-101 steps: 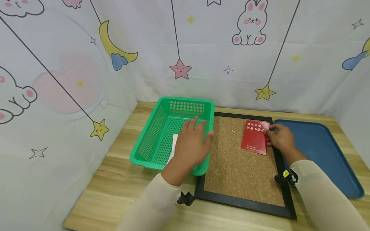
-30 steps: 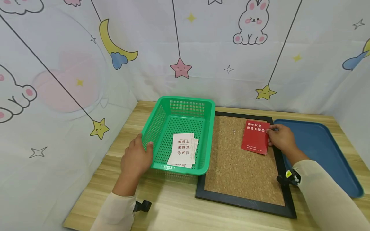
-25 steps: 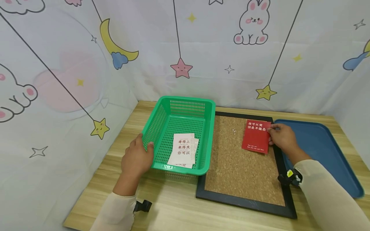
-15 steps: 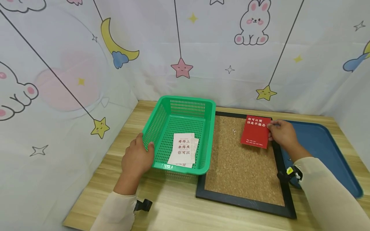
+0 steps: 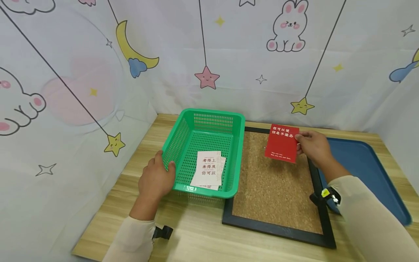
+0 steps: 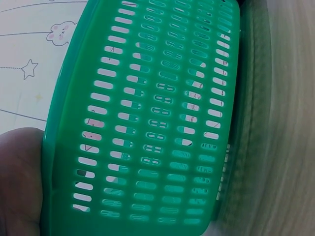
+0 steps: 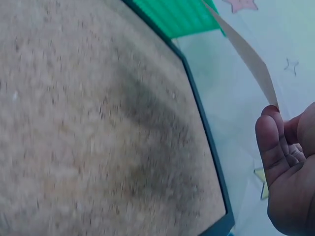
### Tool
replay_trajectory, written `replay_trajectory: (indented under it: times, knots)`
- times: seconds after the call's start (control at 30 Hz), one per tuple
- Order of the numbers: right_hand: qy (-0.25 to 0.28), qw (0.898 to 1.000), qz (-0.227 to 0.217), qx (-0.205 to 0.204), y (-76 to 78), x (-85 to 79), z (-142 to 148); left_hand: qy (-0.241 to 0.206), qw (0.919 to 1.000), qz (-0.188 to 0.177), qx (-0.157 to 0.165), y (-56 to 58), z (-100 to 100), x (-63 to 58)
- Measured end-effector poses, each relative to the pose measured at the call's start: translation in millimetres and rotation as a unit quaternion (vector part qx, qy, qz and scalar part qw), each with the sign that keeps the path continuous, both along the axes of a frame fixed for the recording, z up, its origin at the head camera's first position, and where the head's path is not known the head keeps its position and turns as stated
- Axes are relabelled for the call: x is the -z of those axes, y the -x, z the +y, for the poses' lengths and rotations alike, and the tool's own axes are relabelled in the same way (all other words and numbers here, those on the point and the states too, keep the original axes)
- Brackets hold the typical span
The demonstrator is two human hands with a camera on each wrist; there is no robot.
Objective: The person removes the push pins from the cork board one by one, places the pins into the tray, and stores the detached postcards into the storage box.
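My right hand (image 5: 315, 145) pinches a red card (image 5: 282, 143) with white lettering by its right edge, thumb on the front. The card is raised over the upper part of a cork board (image 5: 275, 196) framed in black; its shadow falls on the cork. In the right wrist view the card (image 7: 248, 56) shows as a slightly bowed pale sheet between thumb and fingers. My left hand (image 5: 156, 178) holds the left rim of a green plastic basket (image 5: 238, 156), near its front corner, with the thumb over the rim. White cards (image 5: 206, 169) with printed characters lie overlapping inside the basket.
A blue tray (image 5: 363, 171) lies right of the cork board, under my right forearm. The basket stands against the board's left side, on a wood-grain table (image 5: 186, 233). A white cartoon-printed curtain (image 5: 242, 65) closes off the back and sides.
My left hand has gone from above the white cards to the basket's left rim and stayed there. My right hand has lifted the red card off the cork board and moved it left.
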State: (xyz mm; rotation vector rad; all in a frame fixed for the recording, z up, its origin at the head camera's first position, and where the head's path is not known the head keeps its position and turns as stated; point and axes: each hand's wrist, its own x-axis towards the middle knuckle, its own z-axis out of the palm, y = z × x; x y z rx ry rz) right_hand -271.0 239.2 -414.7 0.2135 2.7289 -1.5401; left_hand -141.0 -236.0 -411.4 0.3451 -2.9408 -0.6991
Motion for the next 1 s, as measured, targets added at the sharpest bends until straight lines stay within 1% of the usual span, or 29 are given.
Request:
replay_trajectory:
  times: [0.33,0.5,0.67,0.83,1.0]
  knots:
    - [0.071,0.997,0.008,-0.033,-6.2,-18.8,-24,0.004,0.9999,0.015,-0.001,0.1,2,1.1]
    - [0.097,0.994,0.002,-0.047,-8.8,-28.4,-37,0.009,0.9997,0.02,-0.001,-0.9,1,-0.3]
    - [0.117,0.991,-0.008,-0.058,-12.9,-37.8,-52,0.008,0.9998,0.017,-0.001,-1.2,1,0.4]
    - [0.137,0.989,-0.02,-0.06,-15.2,-42.3,-68,0.007,0.9999,0.012,-0.002,-1.2,0,1.1]
    - [0.146,0.987,-0.026,-0.069,-16.4,-43.0,-81,0.008,0.9999,0.006,-0.005,-0.4,0,1.7]
